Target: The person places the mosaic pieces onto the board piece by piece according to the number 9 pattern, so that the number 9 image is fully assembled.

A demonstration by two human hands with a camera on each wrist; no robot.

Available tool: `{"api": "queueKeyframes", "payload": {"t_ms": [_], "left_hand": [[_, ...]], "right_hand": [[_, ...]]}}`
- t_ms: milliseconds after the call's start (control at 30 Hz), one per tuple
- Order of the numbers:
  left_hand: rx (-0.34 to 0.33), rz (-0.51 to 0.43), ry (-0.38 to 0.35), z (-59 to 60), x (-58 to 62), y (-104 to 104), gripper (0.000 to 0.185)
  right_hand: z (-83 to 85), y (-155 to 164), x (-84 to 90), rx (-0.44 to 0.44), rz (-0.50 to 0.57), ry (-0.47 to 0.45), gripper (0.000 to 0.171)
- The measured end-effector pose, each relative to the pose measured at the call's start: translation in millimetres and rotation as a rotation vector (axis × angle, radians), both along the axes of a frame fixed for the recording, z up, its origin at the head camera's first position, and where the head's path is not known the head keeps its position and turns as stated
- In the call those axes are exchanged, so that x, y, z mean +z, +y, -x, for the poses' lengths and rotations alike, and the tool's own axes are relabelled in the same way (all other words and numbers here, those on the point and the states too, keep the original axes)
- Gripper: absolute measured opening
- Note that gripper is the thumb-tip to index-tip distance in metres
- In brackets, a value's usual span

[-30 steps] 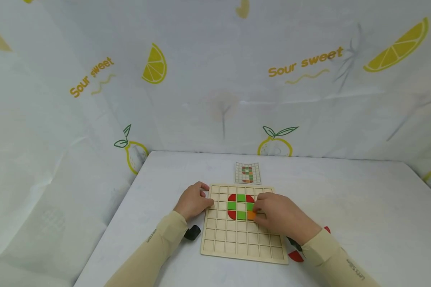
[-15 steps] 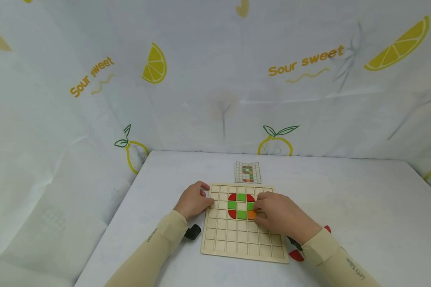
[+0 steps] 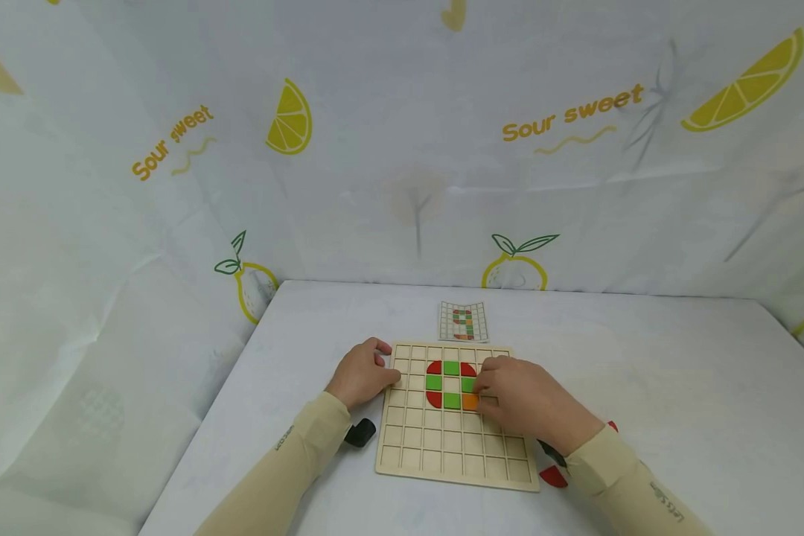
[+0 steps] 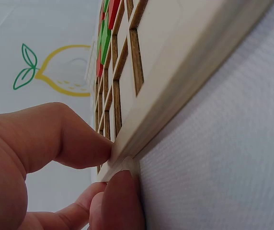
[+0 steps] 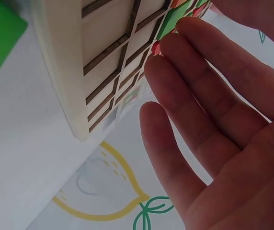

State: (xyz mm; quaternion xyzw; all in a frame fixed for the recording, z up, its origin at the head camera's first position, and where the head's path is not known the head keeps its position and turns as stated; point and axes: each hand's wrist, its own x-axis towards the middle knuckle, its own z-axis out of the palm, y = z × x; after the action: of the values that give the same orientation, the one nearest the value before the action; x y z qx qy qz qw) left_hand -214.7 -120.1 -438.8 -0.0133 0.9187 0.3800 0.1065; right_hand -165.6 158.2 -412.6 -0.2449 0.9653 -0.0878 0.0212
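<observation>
**Wooden grid board with coloured tiles, both hands at its edges**

The wooden board (image 3: 455,417) lies flat on the white table (image 3: 677,402), near its front middle. It is pale, square and divided into small square cells. Red, green and orange tiles (image 3: 450,385) form a ring in its upper half: red quarter-rounds at three corners, green squares between them, one empty cell in the centre, and an orange tile (image 3: 469,402) at the lower right corner.

The left hand (image 3: 362,376) pinches the board's left rim between thumb and curled fingers (image 4: 74,139). The right hand (image 3: 525,402) rests on the board with straight, relaxed fingers (image 5: 209,91), fingertips at the orange tile; it holds nothing.

A small pattern card (image 3: 463,321) lies just beyond the board. Loose red pieces (image 3: 553,476) lie by the right wrist, a black object (image 3: 359,432) by the left sleeve.

The backdrop (image 3: 402,149) reads "Sour sweet" twice, among lemons. The lettering on the sleeves is too small to read.
</observation>
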Motion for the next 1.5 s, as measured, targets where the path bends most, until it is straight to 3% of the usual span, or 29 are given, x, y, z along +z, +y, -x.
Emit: {"api": "queueKeyframes", "payload": {"t_ms": [400, 667, 1000, 1200, 1500], "left_hand": [[-0.023, -0.001, 0.001, -2.2, 1.6, 9.3, 0.044], [-0.012, 0.022, 0.003, -2.3, 1.6, 2.6, 0.045], [-0.008, 0.03, -0.003, -1.0, -2.7, 1.4, 0.047], [0.001, 0.014, -0.007, -2.3, -3.5, -1.4, 0.048], [0.001, 0.018, -0.004, -1.3, -5.2, 1.0, 0.046]], "right_hand": [[-7.6, 43.0, 7.8, -0.119, 0.038, -0.065, 0.016], [-25.6, 78.5, 4.5, -0.188, 0.041, -0.117, 0.018], [-40.7, 94.3, -4.2, -0.13, 0.106, -0.124, 0.024], [-37.3, 86.5, -8.2, -0.115, 0.088, -0.131, 0.028], [-34.5, 89.0, -12.8, -0.109, 0.043, -0.105, 0.02]]}}
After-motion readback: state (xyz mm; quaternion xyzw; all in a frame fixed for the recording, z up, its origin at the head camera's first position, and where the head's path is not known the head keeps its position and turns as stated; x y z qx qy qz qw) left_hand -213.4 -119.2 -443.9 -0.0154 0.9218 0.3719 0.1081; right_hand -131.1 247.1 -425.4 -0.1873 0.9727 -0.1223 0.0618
